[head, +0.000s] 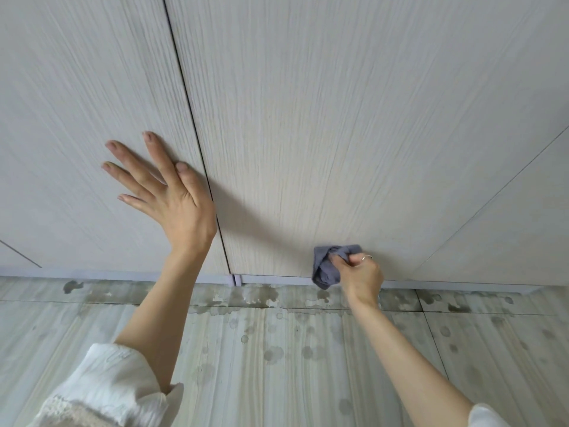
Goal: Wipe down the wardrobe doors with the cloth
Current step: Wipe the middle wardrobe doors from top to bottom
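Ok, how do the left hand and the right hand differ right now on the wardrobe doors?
The left hand is open, fingers spread straight against the left door; the right hand is curled round the grey cloth. The left hand sits higher up; the right hand works at the bottom edge of the middle door, near the floor. The right hand wears a ring; none shows on the left. Both arms have white sleeves.
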A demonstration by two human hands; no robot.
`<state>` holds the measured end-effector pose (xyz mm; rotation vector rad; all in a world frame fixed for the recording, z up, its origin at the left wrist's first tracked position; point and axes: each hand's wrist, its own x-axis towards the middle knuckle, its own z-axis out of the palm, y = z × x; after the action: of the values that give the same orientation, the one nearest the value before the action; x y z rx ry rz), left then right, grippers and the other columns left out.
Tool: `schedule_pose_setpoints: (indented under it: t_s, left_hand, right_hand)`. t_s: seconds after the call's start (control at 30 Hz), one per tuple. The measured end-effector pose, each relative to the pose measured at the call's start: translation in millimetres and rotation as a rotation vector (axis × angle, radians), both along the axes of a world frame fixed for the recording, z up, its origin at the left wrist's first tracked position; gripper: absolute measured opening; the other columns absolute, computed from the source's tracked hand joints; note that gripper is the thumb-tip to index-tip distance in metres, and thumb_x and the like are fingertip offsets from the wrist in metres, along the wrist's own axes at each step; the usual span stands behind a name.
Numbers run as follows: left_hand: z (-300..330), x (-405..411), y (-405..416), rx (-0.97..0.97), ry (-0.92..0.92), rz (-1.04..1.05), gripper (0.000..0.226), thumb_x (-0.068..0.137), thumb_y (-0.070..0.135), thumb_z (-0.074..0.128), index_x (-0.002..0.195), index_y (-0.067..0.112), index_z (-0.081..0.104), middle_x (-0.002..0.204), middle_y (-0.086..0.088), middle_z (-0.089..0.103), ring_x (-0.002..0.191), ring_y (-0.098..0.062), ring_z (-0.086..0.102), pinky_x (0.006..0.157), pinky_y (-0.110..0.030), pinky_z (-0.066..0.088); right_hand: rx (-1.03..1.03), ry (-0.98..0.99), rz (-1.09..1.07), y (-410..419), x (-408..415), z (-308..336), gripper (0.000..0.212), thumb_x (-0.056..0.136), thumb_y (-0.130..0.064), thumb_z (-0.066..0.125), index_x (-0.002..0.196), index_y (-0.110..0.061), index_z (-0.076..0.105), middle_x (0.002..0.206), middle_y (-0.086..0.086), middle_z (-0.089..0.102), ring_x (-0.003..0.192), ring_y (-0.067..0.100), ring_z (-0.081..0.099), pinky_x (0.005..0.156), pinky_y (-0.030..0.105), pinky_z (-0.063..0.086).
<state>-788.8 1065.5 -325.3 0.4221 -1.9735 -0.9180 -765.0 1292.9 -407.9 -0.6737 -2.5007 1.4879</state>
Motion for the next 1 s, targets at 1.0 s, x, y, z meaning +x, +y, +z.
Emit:
schedule_pose_setpoints:
  t_s: [1.0]
  left_hand:
    - [0.6,1.3,9.5,0.065,-0.040,0.018,0.054,0.103,0.031,0.020,0.152,0.012,0.005,0.156,-0.024,-0.009,0.142,-0.044,-0.013,0.107,-0.069,0.000]
  right_hand:
    - [-0.089,-0.052,-0.184,64.8,-7.4,10.7,0.015,0.086,-0.010,0.064,0.094,-0.008,0.052,0.096,0.013,0.063,0.088,0.024,0.056,0.075,0.030,0.043]
